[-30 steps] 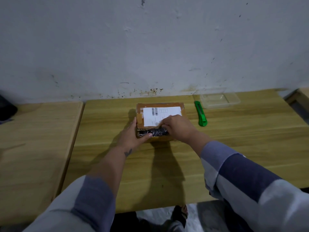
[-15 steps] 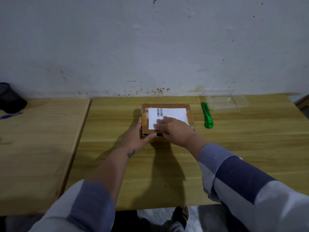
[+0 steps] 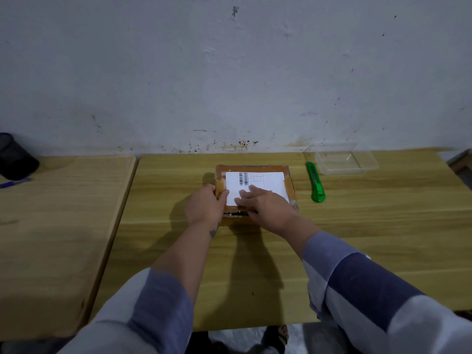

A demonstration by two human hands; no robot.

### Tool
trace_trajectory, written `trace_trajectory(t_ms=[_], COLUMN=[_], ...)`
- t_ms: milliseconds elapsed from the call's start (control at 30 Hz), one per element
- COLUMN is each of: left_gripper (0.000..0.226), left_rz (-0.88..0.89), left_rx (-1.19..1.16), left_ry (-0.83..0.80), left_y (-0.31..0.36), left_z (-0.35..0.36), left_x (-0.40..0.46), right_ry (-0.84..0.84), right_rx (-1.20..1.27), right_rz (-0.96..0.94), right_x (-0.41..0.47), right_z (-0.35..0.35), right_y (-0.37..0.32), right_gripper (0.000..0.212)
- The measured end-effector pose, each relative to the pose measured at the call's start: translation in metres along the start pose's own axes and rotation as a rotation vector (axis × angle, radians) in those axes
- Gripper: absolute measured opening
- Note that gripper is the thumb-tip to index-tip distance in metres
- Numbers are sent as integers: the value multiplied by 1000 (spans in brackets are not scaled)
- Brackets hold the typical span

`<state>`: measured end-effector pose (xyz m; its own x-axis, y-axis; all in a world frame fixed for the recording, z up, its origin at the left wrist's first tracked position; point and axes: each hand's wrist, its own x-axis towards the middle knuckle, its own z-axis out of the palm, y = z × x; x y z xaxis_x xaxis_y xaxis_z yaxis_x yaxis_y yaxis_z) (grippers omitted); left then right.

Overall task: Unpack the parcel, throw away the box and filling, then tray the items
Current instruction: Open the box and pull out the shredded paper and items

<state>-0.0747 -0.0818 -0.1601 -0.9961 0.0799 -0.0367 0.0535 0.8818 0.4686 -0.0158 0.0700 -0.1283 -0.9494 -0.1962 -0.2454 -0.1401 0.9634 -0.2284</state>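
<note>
At the centre of the wooden worktop (image 3: 357,238) lay the cardboard parcel (image 3: 255,169), flat and taped with brown tape, a white shipping label (image 3: 265,183) with a barcode on its top face. A dark gap showed along its near edge, but what was inside could not be told. At two o'clock from it stood a clear plastic tray (image 3: 344,162), nothing in it. Between tray and parcel, at three o'clock of the parcel, lay a green utility knife (image 3: 316,185). At nine o'clock, on the neighbouring worktop, sat a black mesh pen holder (image 3: 15,159), contents unseen. The left hand (image 3: 207,203) had its grip closed around the parcel's left edge, thumb on top. The right hand (image 3: 265,205) lay spread flat, fingers pressing the label. Half a second earlier the left thumb had been at the near corner; it had since slid up the side.
</note>
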Motion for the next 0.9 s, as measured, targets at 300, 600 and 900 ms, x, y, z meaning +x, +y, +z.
trace_trajectory(t_ms=[300, 600, 900], left_gripper=[29, 30, 31], left_rz=[43, -4, 87], left_rx=[227, 52, -206], left_ry=[39, -27, -180], left_y=[6, 3, -9], left_z=[1, -1, -21], left_x=[-4, 1, -6], right_ry=[-52, -81, 44], right_rx=[-43, -9, 112], right_rz=[12, 7, 77], right_x=[1, 4, 1], right_z=[-2, -3, -10], right_y=[-4, -1, 4], right_gripper=[45, 49, 44])
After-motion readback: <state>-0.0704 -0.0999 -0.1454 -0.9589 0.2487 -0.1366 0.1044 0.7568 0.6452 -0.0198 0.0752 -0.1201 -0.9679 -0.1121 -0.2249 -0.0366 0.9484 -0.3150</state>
